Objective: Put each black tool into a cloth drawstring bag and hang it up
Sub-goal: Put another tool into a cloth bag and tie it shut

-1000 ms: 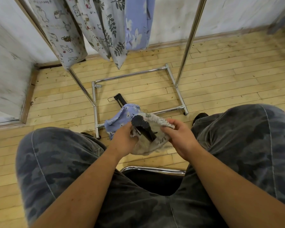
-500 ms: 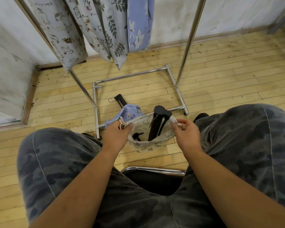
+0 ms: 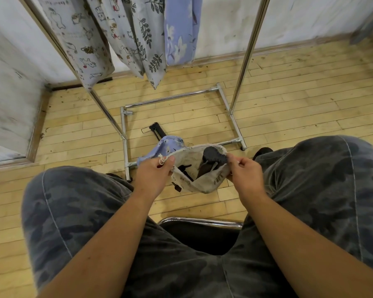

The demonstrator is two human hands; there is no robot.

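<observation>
Left hand (image 3: 154, 172) and right hand (image 3: 244, 169) pinching opposite rims of cream cloth bag (image 3: 202, 179), black tool (image 3: 212, 161) poking out. Behind bag: blue bag (image 3: 166, 148), another black tool (image 3: 156, 130), metal rack (image 3: 125, 147).

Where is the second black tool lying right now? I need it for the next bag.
In the head view, the second black tool lies on the wooden floor inside the metal rack base, partly under the blue floral cloth bag.

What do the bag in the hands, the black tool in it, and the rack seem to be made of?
Bag: soft printed cloth, matte; it sags and folds between the hands.
Tool: probably hard plastic or rubber, dull black; cannot tell which.
Rack: metal tube, shiny chrome-like finish with bright reflections.
</observation>
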